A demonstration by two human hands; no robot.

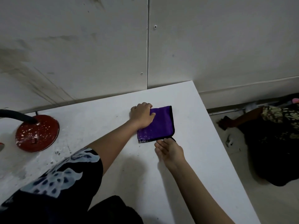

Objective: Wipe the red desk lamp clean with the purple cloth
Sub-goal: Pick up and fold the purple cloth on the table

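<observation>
**Cloth under both hands, lamp base well off to the left**

Obs. 1 view, head camera. White table [161, 183], its far edge against the wall.

Purple cloth [159, 125]: folded flat into a rough square, black piping along its right and near edges, pale dusty flecks on the near-left corner. Lies toward the table's far right corner, a little in from the right edge.

Left hand [143, 115]: palm down on the cloth's far-left part, fingers curled over the fabric, pressing it to the table. Whether the fingers pinch a fold underneath cannot be told.

Right hand [170, 151]: just beside the cloth's near edge, fingers loosely spread and half open, tips touching or almost touching the piping. Holds nothing.

Red desk lamp [37, 133]: only the round base and the start of a black flexible neck [17, 115] show, at the table's left side near the far edge. Base is red, heavily speckled with white spots and smears. Head of the lamp out of view.

Key relation: the lamp lies well apart to the left of both hands. Left hand is the nearer one and already on the cloth.

Judgement: the wipe has not begun; the cloth must be lifted and carried left across the table.
</observation>
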